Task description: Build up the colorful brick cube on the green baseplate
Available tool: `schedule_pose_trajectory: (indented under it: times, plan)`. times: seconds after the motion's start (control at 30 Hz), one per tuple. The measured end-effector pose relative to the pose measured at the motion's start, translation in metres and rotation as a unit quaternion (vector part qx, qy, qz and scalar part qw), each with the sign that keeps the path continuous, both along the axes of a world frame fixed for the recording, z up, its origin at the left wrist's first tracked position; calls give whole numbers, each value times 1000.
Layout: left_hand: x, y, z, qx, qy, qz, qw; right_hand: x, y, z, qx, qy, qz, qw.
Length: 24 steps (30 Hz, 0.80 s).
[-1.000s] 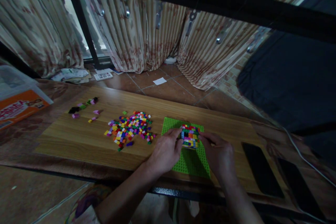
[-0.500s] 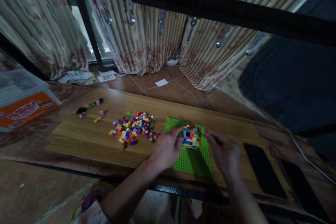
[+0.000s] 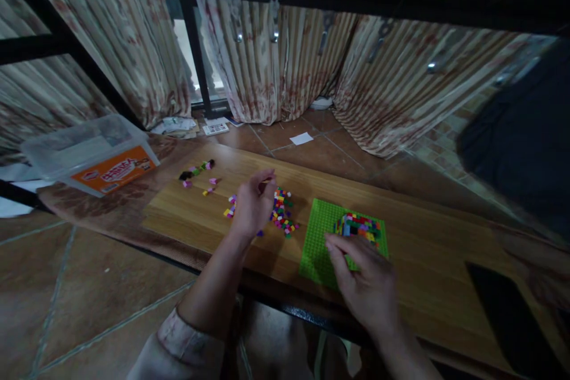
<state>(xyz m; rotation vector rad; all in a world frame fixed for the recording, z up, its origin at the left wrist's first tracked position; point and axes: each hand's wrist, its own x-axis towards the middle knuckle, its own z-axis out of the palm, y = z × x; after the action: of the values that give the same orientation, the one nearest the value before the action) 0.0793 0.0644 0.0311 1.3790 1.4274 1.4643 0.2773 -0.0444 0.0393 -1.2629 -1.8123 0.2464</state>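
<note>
1. Now the left hand (image 3: 253, 206) is hiding part of the brick heap (image 3: 281, 212) from me; its fingers are making a loose curl near the thumb; I can't tell if it is holding or touching a brick.
2. The right hand (image 3: 367, 274) is hanging over the green plate (image 3: 317, 231); its thumb and finger are almost meeting; I can't tell if anything is sitting between them.
3. The brick block (image 3: 365, 224) is standing on the far right part of the plate; it is partly hiding behind the right hand.
4. I'm guessing the step is fetching a brick from the heap; the next move is calling for a small, careful pinch.
5. I'm counting two hands, one plate, one block, one heap; its bricks are too many for counting; one clear tub (image 3: 116, 167) is standing off to the left.
</note>
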Motion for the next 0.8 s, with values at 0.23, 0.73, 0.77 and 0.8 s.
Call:
schedule_pose_trajectory:
  times: [0.23, 0.73, 0.77, 0.8]
  plan:
    - [-17, 5, -4, 14, -40, 11, 999, -31, 13, -32, -97, -70, 47, 992]
    - [-67, 1, 35, 17, -199, 131, 971, -85, 30, -57, -106, -124, 77, 984]
    - [-70, 1, 36, 16, -213, 135, 968, -88, 32, -57, -101, -128, 77, 984]
    - [-73, 1, 36, 15, -227, 137, 964, -91, 34, -58, -95, -137, 77, 983]
